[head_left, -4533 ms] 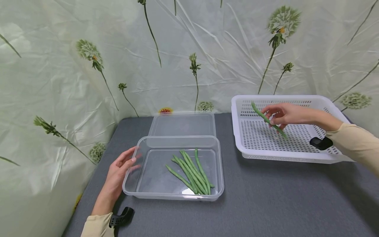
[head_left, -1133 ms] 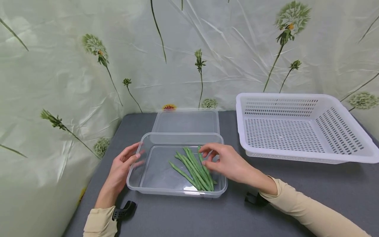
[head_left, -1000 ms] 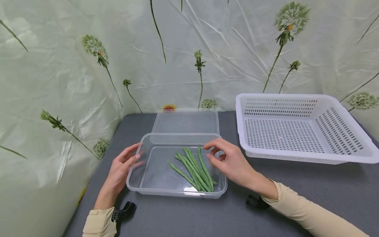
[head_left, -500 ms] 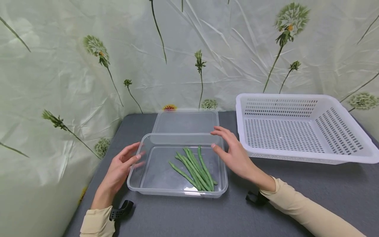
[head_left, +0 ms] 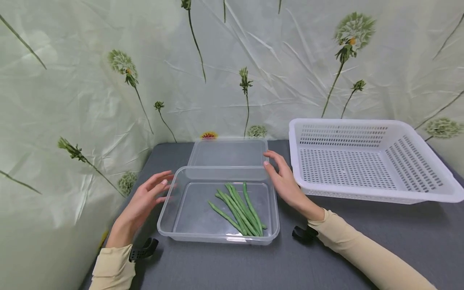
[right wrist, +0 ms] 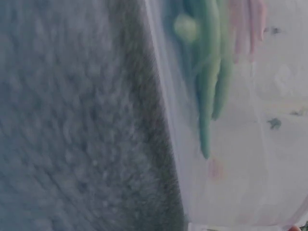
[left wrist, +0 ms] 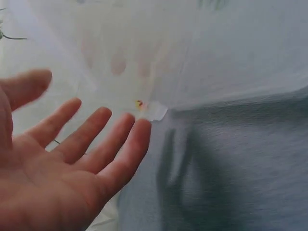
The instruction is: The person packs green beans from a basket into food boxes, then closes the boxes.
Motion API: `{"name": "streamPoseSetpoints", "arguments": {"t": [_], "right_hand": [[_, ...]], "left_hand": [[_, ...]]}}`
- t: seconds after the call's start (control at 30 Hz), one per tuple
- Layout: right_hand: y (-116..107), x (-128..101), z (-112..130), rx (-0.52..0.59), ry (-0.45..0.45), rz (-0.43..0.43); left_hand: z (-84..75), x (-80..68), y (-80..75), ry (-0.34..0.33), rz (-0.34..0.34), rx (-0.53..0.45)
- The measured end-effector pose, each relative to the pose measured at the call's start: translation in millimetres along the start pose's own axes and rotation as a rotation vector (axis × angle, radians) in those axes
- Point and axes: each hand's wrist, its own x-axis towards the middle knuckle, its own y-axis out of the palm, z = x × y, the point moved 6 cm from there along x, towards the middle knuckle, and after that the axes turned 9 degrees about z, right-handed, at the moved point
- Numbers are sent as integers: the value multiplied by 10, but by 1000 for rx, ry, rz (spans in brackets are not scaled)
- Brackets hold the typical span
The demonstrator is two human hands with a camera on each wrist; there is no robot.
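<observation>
A clear plastic food container (head_left: 188, 237) sits on the table with several green beans (head_left: 239, 209) lying in its right half. My left hand (head_left: 139, 201) is beside the container's left wall, its fingers spread and holding nothing; the left wrist view shows the bare palm and fingers (left wrist: 127, 139). My right hand (head_left: 288, 183) is at the container's back right corner, thumb and fingers extended near the right edge of the clear lid (head_left: 228, 153). That lid lies flat behind the container. The right wrist view shows the beans (right wrist: 209, 82) blurred through the container's side.
A white perforated plastic basket (head_left: 348, 165) stands at the back right with nothing in it. Grey cloth (head_left: 224, 268) covers the table. A pale curtain (head_left: 217, 96) printed with flowers hangs behind and at the left.
A green bean held over the basket has joined those in the container. My right hand has since opened and moved back toward the lid. My left hand has drawn slightly away from the container's wall.
</observation>
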Motion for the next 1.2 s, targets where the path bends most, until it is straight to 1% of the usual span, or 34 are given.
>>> {"name": "streamPoseSetpoints", "arguments": {"t": [0.1, 0.23, 0.3, 0.37, 0.5, 0.63, 0.7, 0.77, 0.87, 0.97, 1.0, 1.1, 1.2], "right_hand": [[-26, 88, -117, 65, 33, -39], [-55, 199, -304, 126, 87, -107], [-43, 238, -333, 146, 118, -117], [-27, 278, -360, 161, 151, -120], [-9, 329, -416, 210, 215, -138], [6, 352, -474, 299, 273, -152], [14, 364, -491, 366, 283, -156], [8, 378, -503, 408, 283, -163], [-18, 384, -524, 425, 289, -181], [-40, 386, -552, 441, 294, -201], [-42, 391, -562, 453, 295, -206], [-39, 404, -577, 508, 288, -209], [-18, 411, -589, 549, 297, -183]], "left_hand": [[16, 149, -74, -30, 2, 9], [78, 384, -133, -74, 17, -31], [107, 487, -180, -91, 23, -62], [123, 576, -229, -94, 34, -88], [166, 727, -296, -96, 80, -129], [226, 806, -329, -131, 118, -151], [249, 836, -332, -150, 135, -146], [262, 877, -327, -155, 155, -127], [282, 949, -305, -158, 193, -115], [305, 1006, -294, -168, 211, -120], [312, 1020, -293, -172, 211, -126], [320, 1052, -302, -179, 184, -130], [303, 1082, -295, -168, 168, -123]]}}
